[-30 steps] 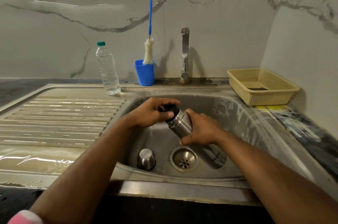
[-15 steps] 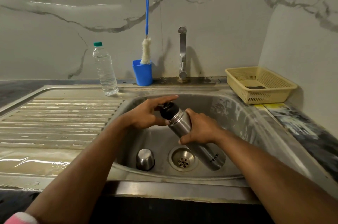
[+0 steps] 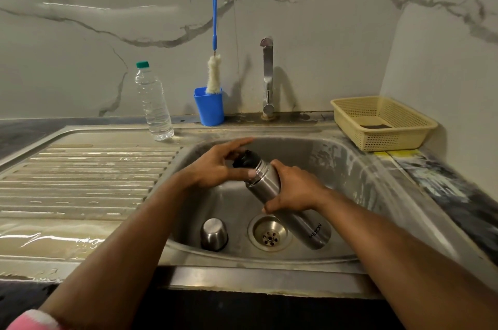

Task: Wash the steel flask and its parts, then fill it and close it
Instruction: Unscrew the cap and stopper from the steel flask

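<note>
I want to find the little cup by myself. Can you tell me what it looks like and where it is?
Look into the steel sink basin. On its floor, just left of the round drain strainer, stands a small shiny steel cup, upside down. Unlike the long steel flask gripped by the hands, it is short, rounded and nobody touches it.

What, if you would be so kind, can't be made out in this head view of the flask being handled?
- Flask middle: covered by the right hand.
- Black stopper: half hidden behind the left hand; whether loose, unclear.
- Flask contents: mouth plugged.
- Steel cup: upside down, inside hidden.
- Dark item in basket: too small.
</note>
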